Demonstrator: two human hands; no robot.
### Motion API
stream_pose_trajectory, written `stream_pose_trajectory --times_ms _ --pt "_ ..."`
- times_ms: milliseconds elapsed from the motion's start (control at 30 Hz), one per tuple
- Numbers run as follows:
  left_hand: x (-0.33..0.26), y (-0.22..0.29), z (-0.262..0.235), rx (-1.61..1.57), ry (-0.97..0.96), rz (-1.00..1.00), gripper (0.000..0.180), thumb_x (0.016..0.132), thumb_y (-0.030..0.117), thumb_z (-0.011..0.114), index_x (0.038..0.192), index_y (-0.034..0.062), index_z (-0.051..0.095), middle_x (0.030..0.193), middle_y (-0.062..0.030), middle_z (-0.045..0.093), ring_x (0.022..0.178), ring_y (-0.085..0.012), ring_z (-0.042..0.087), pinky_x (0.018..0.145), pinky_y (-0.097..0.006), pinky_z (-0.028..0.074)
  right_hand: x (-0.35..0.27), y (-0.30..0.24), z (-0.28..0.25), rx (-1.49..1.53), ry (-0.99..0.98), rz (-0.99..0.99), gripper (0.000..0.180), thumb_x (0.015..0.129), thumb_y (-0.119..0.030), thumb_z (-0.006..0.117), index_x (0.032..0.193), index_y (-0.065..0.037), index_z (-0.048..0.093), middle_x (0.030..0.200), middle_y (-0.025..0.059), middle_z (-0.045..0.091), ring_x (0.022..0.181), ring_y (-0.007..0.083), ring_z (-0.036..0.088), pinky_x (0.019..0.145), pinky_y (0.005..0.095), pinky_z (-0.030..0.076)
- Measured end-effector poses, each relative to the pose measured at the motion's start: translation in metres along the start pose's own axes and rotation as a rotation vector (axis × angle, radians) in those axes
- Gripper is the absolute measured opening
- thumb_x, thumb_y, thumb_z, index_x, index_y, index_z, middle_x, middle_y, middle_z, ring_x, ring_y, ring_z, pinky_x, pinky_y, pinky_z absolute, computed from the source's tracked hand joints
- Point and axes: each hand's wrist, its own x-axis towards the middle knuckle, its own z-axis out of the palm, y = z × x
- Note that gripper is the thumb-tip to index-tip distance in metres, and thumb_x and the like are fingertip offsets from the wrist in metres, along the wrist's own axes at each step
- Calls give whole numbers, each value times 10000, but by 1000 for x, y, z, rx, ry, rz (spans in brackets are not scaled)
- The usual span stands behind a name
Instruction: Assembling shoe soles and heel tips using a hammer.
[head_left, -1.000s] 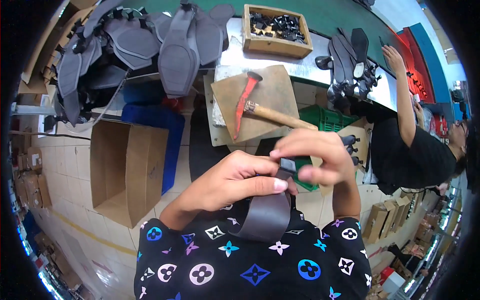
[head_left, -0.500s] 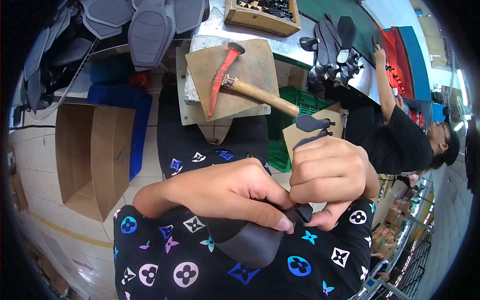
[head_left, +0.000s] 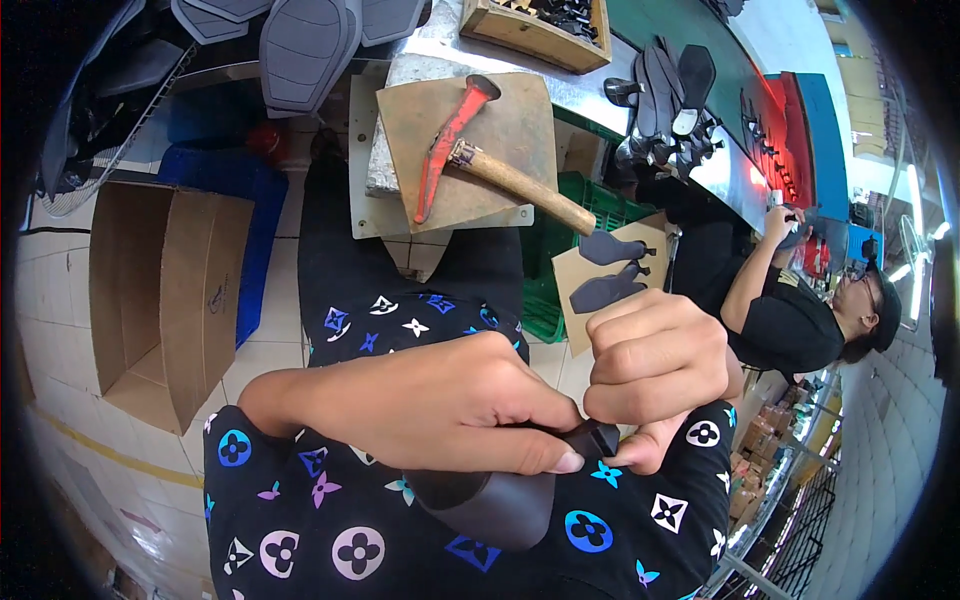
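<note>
Head view: our left hand (head_left: 430, 410) grips a dark sole (head_left: 500, 508); our right hand (head_left: 660, 370), fingers curled, pinches its black heel (head_left: 597, 438).

Black shirt (head_left: 430, 572), multicoloured floral print

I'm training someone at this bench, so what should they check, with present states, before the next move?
1. Left hand holding the dark curved sole: ok.
2. Right hand at the small black piece: ok.
3. Join between piece and sole tight: cannot tell; the left hand covers it.
4. Hammer resting on the brown board: ok.
5. Hammer's wooden handle wholly over the board: not ok; its end overhangs.
</note>
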Motion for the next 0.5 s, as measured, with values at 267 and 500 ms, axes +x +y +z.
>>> stream_pose_trajectory --times_ms 267,500 --pt "-3 9 8 17 250 -90 248 1018 202 542 1002 -43 574 903 -201 595 819 -378 604 702 -408 469 -19 25 10 14 270 149 564 890 -500 702 1078 31 670 1057 221 664 932 337 666 782 425 543" --pt "12 17 11 79 244 -249 411 1071 259 452 1300 -73 535 1353 -210 512 1305 -314 469 1096 -373 363 -27 25 52 283 542 64 514 945 -426 664 1098 64 646 1045 307 696 1049 450 674 1025 556 398"
